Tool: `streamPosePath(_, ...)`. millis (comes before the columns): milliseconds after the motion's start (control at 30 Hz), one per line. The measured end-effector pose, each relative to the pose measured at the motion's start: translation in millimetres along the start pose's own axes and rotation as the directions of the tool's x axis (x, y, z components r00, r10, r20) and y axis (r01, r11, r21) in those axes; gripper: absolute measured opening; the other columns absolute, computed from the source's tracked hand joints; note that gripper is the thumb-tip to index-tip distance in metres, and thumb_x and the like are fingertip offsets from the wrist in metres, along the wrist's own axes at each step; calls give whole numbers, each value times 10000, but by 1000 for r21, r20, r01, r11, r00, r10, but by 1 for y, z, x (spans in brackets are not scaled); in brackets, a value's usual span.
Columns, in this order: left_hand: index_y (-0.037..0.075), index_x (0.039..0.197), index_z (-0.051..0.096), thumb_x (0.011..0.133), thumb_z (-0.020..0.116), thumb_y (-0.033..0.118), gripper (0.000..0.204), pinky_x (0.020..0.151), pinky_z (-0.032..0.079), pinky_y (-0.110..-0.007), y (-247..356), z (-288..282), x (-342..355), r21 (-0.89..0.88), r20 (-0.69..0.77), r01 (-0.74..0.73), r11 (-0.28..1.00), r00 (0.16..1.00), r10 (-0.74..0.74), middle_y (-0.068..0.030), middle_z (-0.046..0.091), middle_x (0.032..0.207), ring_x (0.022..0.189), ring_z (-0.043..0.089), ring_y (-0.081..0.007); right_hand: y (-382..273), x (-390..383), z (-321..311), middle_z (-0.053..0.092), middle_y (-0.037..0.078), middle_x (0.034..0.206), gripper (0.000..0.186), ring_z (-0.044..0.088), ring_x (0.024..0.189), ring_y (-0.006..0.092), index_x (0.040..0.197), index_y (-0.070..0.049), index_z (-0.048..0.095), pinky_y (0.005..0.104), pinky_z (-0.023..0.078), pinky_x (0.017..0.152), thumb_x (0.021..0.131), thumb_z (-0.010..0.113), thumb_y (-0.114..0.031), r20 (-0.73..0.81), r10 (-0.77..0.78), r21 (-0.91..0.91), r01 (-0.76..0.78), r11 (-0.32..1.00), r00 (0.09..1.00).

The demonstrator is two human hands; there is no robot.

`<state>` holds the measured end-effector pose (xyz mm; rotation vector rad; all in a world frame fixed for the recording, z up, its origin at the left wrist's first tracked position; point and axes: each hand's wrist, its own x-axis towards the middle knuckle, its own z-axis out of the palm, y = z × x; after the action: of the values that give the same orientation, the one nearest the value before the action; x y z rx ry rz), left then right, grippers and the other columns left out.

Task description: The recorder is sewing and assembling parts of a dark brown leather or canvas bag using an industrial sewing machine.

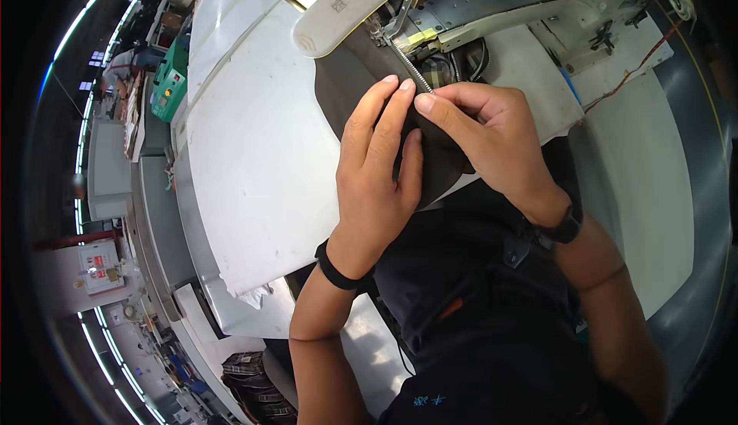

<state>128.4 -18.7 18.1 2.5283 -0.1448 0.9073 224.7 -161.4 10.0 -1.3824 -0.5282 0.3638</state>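
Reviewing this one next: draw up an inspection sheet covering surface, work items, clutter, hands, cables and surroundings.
Surface: white tabletop, small specks.
Work items: dark fabric and silver toothed strip, apparently a zipper, leading to a sewing machine.
Clutter: crumpled white material at the tabletop's near edge.
Grip: left hand rests over the fabric, fingers extended; right hand pinches at the strip's near end.
Cables: reddish-brown cable right of the machine.
Surroundings: green box, bright strip lights.
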Motion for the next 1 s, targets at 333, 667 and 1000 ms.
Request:
streamPosePath(333, -1, 1389, 601, 875, 681, -88, 528, 1092, 489, -422, 3, -5, 3, -22, 28, 67, 998, 997, -66, -208, 608, 1398, 1301, 605, -374, -3, 1, 5, 668, -40, 721, 209, 520, 684, -5, 1009, 45, 776, 200, 403, 565, 981, 737, -158, -26, -8, 3, 8, 1000, 1000)
streamPosePath(667, -27, 1402, 575, 889, 656, -94, 524, 1118, 463, -437, -2, -3, 8, -36, 42, 100, 994, 994, -98, -221, 595, 1412, 1338, 572, -386, 5, 14, 12, 672, -36, 725, 210, 508, 668, -8, 1017, 53, 776, 198, 389, 549, 981, 732, -148, -39, -20, 123, 25, 992, 999)
streamPosePath(1000, -18, 1390, 566, 910, 633, -59, 487, 1136, 443, -440, -9, -4, 19, 34, 43, 113, 993, 992, -115, -217, 591, 1416, 1342, 566, -385, 4, 29, 18, 683, -39, 736, 219, 519, 679, -5, 1011, 56, 774, 208, 406, 568, 985, 694, -147, -28, 6, 161, -2, 987, 1000)
